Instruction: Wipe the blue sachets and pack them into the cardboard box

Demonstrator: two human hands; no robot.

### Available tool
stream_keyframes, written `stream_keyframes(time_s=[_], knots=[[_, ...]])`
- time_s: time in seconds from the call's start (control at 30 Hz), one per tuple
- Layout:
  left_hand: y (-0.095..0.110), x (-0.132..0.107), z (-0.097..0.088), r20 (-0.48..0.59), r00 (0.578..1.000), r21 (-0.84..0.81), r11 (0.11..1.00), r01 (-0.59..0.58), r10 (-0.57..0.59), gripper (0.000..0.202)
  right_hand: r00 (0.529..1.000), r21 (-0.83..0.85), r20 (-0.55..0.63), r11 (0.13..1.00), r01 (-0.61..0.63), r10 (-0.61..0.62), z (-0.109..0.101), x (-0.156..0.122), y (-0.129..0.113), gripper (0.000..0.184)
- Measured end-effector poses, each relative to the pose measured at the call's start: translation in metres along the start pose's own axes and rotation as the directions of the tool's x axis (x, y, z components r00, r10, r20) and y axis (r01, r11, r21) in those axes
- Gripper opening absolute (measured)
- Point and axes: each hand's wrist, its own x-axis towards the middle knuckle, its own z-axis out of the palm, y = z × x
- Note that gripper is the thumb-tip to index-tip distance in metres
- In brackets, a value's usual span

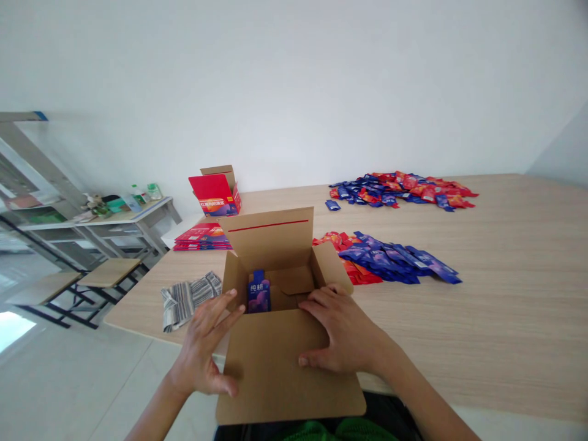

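Observation:
An open cardboard box (294, 367) stands in front of me, its flaps spread and the near flap folded down towards my body. Inside, at the left wall, one blue sachet (260, 294) with purple fruit print stands upright. My left hand (206, 343) is at the box's left side, fingers apart and holding nothing, the thumb close to the near flap. At the front right corner, my right hand (340, 331) rests on the box's edge, with spread fingers reaching over the rim and the thumb on the near flap.
Blue sachets (395, 257) overlap red sachets (362, 272) right of the box. A mixed sachet pile (399, 188) lies near the wall. Further left are a red box (218, 196), flattened red cartons (202, 236) and a striped cloth (188, 300). Stools (110, 272) stand on the floor.

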Motion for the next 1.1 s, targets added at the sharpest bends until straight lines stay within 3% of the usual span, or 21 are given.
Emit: stream_keyframes(time_s=[0.13, 0.2, 0.3, 0.43, 0.5, 0.57, 0.73, 0.83, 0.9, 0.97, 1.0, 1.1], knots=[[-0.016, -0.002, -0.006, -0.033, 0.998, 0.002, 0.999, 0.052, -0.052, 0.088, 0.999, 0.042, -0.007, 0.999, 0.033, -0.032, 0.004, -0.005, -0.014, 0.094], [-0.024, 0.0, -0.007, -0.014, 0.99, -0.042, 0.99, 0.136, -0.137, 0.079, 0.998, 0.08, -0.036, 0.995, 0.054, -0.051, 0.003, -0.005, -0.017, 0.095], [-0.031, 0.008, -0.01, 0.123, 0.949, -0.123, 0.944, 0.306, -0.292, 0.076, 0.993, 0.116, -0.075, 0.988, 0.1, -0.092, 0.001, -0.004, -0.018, 0.09], [-0.026, 0.019, -0.015, 0.309, 0.862, -0.121, 0.883, 0.454, -0.401, 0.105, 0.999, -0.008, -0.044, 1.0, 0.022, -0.022, 0.006, -0.007, -0.014, 0.111], [-0.022, 0.022, -0.016, 0.324, 0.837, -0.069, 0.871, 0.486, -0.442, 0.122, 0.999, -0.069, -0.025, 0.997, -0.021, 0.019, 0.015, -0.006, -0.01, 0.125], [-0.019, 0.023, -0.014, 0.308, 0.828, -0.01, 0.869, 0.495, -0.468, 0.126, 0.999, -0.106, -0.033, 0.994, -0.008, 0.004, 0.027, -0.003, -0.006, 0.125], [-0.02, 0.021, 0.004, 0.154, 0.819, 0.025, 0.83, 0.557, -0.553, 0.101, 0.989, -0.308, -0.113, 0.95, 0.055, -0.094, 0.054, 0.008, 0.007, 0.088], [-0.02, 0.024, 0.026, -0.057, 0.778, -0.075, 0.78, 0.622, -0.626, 0.096, 0.981, -0.387, -0.153, 0.921, 0.05, -0.118, 0.062, 0.011, 0.011, 0.068], [-0.017, 0.028, 0.042, -0.2, 0.726, -0.164, 0.753, 0.638, -0.658, 0.081, 0.979, -0.379, -0.169, 0.924, 0.045, -0.117, 0.064, 0.009, 0.009, 0.066], [-0.011, 0.034, 0.054, -0.373, 0.633, -0.221, 0.728, 0.649, -0.678, 0.072, 0.976, -0.349, -0.188, 0.936, 0.037, -0.109, 0.066, 0.003, 0.004, 0.069], [-0.007, 0.037, 0.058, -0.41, 0.599, -0.242, 0.715, 0.656, -0.688, 0.065, 0.974, -0.333, -0.201, 0.943, 0.031, -0.103, 0.068, -0.002, 0.001, 0.07], [0.003, 0.043, 0.059, -0.451, 0.572, -0.29, 0.719, 0.632, -0.685, 0.048, 0.97, -0.308, -0.229, 0.951, 0.002, -0.076, 0.077, -0.021, -0.012, 0.076]])
